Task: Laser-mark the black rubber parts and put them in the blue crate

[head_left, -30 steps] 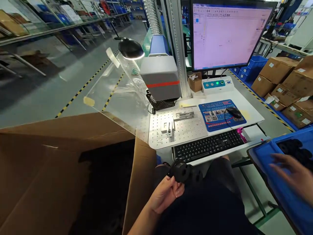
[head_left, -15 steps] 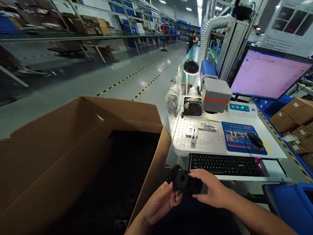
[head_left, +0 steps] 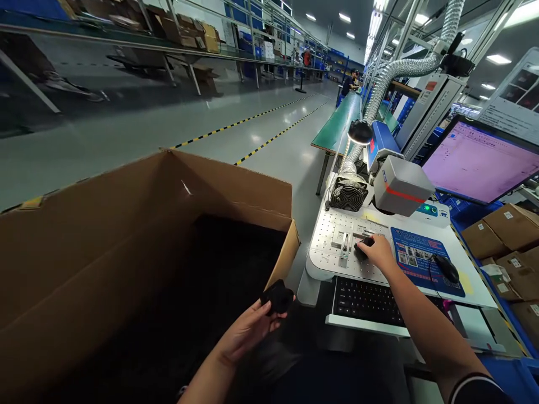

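A small black part (head_left: 278, 297) with a rounded outline is gripped in the fingers of my left hand (head_left: 252, 328), beside the near corner of the cardboard box. My right hand (head_left: 379, 253) reaches over the white perforated plate (head_left: 326, 249) and pinches another black part (head_left: 364, 246). That part is at the metal clamp fixtures (head_left: 344, 247); whether it touches them I cannot tell. Above stands the grey marking head (head_left: 402, 185) with its red stripe. Dark contents (head_left: 202, 292), too dim to make out singly, fill the lower part of the box.
The large open cardboard box (head_left: 236, 179) takes up the left side. A keyboard (head_left: 366, 300) sits on a tray below the plate. To the right are a blue mouse pad (head_left: 412, 252), a mouse (head_left: 446, 268), a monitor (head_left: 480, 163) and stacked cartons (head_left: 501, 235).
My hands have parted. The right one has moved forward onto the plate with a black part, while the left has drawn slightly left with the other. The view has shifted a little.
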The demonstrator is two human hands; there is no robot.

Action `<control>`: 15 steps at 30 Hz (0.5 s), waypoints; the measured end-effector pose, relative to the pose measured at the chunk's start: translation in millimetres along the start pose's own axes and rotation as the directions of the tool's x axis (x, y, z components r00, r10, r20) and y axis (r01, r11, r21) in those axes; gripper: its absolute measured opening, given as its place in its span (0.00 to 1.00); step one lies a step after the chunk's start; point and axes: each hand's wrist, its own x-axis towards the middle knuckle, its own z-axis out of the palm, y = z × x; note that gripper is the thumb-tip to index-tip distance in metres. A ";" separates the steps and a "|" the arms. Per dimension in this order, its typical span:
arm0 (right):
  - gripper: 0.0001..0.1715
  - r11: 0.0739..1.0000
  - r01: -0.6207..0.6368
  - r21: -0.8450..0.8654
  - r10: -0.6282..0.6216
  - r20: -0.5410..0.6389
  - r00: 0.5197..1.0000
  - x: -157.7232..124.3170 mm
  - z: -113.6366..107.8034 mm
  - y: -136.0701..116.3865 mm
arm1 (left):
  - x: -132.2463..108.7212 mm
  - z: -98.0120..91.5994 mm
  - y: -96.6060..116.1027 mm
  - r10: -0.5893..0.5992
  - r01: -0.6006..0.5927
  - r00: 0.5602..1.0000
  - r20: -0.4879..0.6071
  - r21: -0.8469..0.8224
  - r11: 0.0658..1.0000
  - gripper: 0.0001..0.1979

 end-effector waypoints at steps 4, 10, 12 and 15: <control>0.33 0.997 -0.066 -0.040 0.065 -0.027 0.998 12.5 7.1 -12.3 | 2.7 -1.5 -0.7 -0.013 0.013 1.000 -0.021 0.001 1.000 0.19; 0.37 0.994 -0.009 0.108 0.011 -0.016 1.000 3.7 11.2 9.5 | 3.7 -0.5 1.1 -0.001 0.002 0.999 -0.035 0.013 1.000 0.17; 0.39 0.989 -0.044 0.138 0.047 -0.014 0.999 -2.3 15.3 24.3 | 3.6 1.5 3.7 -0.011 0.011 1.000 -0.019 0.001 1.000 0.18; 0.35 0.977 -0.084 0.198 0.081 0.024 0.996 -8.5 25.8 39.6 | 4.0 4.6 6.7 -0.034 0.034 0.999 -0.022 -0.024 0.999 0.18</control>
